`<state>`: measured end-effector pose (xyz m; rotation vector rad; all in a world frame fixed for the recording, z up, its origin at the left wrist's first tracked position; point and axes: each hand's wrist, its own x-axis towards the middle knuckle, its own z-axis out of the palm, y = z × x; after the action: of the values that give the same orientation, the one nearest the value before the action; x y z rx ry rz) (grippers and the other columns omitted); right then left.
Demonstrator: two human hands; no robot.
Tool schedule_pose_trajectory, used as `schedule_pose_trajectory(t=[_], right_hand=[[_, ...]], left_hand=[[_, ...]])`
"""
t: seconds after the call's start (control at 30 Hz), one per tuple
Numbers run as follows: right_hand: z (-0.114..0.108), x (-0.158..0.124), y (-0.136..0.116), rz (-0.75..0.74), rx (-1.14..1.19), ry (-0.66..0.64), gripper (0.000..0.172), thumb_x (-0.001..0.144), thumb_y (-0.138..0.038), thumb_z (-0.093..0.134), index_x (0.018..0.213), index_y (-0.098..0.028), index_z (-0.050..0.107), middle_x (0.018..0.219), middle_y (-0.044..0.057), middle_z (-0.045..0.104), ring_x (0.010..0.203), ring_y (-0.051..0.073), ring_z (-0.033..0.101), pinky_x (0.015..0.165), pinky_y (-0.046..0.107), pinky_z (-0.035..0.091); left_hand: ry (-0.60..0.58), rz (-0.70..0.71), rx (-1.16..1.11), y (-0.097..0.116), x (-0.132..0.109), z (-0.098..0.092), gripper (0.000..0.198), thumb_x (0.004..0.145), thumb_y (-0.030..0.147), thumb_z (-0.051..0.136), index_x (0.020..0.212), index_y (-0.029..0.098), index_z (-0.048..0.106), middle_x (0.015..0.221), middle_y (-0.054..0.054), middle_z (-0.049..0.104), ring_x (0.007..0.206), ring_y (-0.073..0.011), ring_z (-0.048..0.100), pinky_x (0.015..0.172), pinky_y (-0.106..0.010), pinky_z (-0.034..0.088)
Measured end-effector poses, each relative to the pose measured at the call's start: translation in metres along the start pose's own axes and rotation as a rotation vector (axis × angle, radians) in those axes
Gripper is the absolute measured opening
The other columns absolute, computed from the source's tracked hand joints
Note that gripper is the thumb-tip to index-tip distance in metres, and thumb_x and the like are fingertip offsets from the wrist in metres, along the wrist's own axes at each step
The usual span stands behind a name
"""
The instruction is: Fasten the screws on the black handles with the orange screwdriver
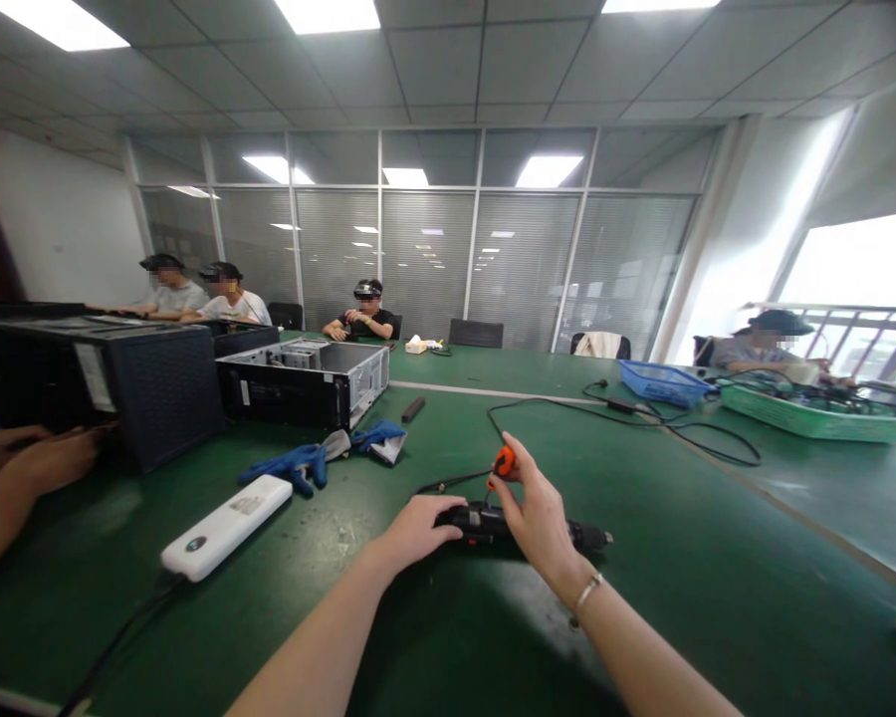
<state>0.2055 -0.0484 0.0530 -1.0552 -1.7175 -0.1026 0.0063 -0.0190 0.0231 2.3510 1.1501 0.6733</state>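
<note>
The left hand [418, 530] grips a black power tool [512, 525] on the green counter [717, 617]; the right hand [542, 508] pinches an orange-handled screwdriver [503, 461] above it. Left of the tool lie a white power bank [226, 527] and blue work gloves [299, 466]; beyond them, an open computer case [303, 383].

Your left hand [418, 531] covers much of the black handheld tool [485, 523], hiding part of its body, and your right fingers [513, 485] partly hide the small orange piece [503, 461], too small to identify. A co-worker's hands [37, 453] are cut off by the left edge, and the contents of the green tray [813, 423] are too small to tell apart.
</note>
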Motion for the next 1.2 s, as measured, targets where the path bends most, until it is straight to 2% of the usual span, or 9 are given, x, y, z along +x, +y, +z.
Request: schedule_pose_trajectory(t=[0.13,0.23,0.37,0.5,0.8,0.97,1.2], right_hand=[[-0.001,-0.001,-0.004,-0.009,0.055,0.095,0.055,0.088,-0.03,0.052,0.14,-0.023,0.034,0.109,0.009,0.064,0.092,0.021,0.065,0.086,0.039,0.053],[0.0,-0.005,-0.011,-0.005,0.144,0.136,0.058,0.088,-0.028,0.055,0.141,-0.022,0.031,0.109,0.009,0.065,0.094,0.021,0.065,0.088,0.04,0.052],[0.007,-0.015,-0.016,0.006,0.238,0.071,0.055,0.089,-0.025,0.054,0.139,-0.022,0.033,0.109,0.009,0.065,0.098,0.021,0.065,0.089,0.039,0.053],[0.016,-0.023,-0.014,-0.02,0.226,0.019,0.052,0.089,-0.025,0.053,0.138,-0.022,0.035,0.113,0.01,0.064,0.105,0.022,0.063,0.092,0.041,0.052],[0.028,-0.028,-0.015,-0.119,0.169,-0.013,0.046,0.089,-0.022,0.052,0.134,-0.023,0.041,0.111,0.008,0.066,0.101,0.021,0.065,0.088,0.037,0.054],[0.027,-0.027,-0.017,-0.143,0.136,0.045,0.048,0.089,-0.023,0.052,0.136,-0.022,0.039,0.113,0.009,0.065,0.102,0.021,0.064,0.088,0.039,0.054],[0.026,-0.017,-0.033,-0.151,0.113,-0.112,0.043,0.091,-0.018,0.045,0.134,-0.022,0.04,0.11,0.009,0.063,0.097,0.019,0.063,0.084,0.033,0.054]], left_hand=[[0.0,0.003,-0.045,-0.004,0.0,-0.004,0.042,0.076,0.024,0.064,0.119,0.024,0.062,0.113,-0.001,0.068,0.103,-0.0205,0.062,0.093,-0.029,0.044],[0.026,-0.023,0.003,-0.005,-0.002,-0.006,0.036,0.073,0.028,0.068,0.109,0.022,0.066,0.105,-0.002,0.07,0.097,-0.0207,0.063,0.087,-0.029,0.046],[0.05,-0.08,0.093,-0.006,-0.002,-0.009,0.028,0.069,0.034,0.072,0.093,0.02,0.07,0.093,-0.002,0.071,0.087,-0.0203,0.064,0.077,-0.027,0.047],[0.07,-0.108,0.138,-0.005,-0.002,-0.01,0.027,0.066,0.038,0.074,0.085,0.019,0.071,0.086,-0.002,0.071,0.081,-0.0199,0.064,0.071,-0.026,0.046],[0.057,-0.13,0.139,-0.006,-0.001,-0.008,0.027,0.066,0.038,0.074,0.085,0.019,0.071,0.086,-0.002,0.07,0.079,-0.019,0.063,0.069,-0.025,0.044],[0.07,-0.119,0.146,-0.008,-0.002,-0.007,0.029,0.065,0.04,0.074,0.085,0.02,0.071,0.084,-0.001,0.07,0.078,-0.0193,0.063,0.066,-0.024,0.044],[0.066,-0.108,0.134,-0.01,-0.002,-0.006,0.027,0.067,0.037,0.073,0.086,0.018,0.07,0.086,-0.002,0.07,0.078,-0.0189,0.063,0.07,-0.025,0.045]])
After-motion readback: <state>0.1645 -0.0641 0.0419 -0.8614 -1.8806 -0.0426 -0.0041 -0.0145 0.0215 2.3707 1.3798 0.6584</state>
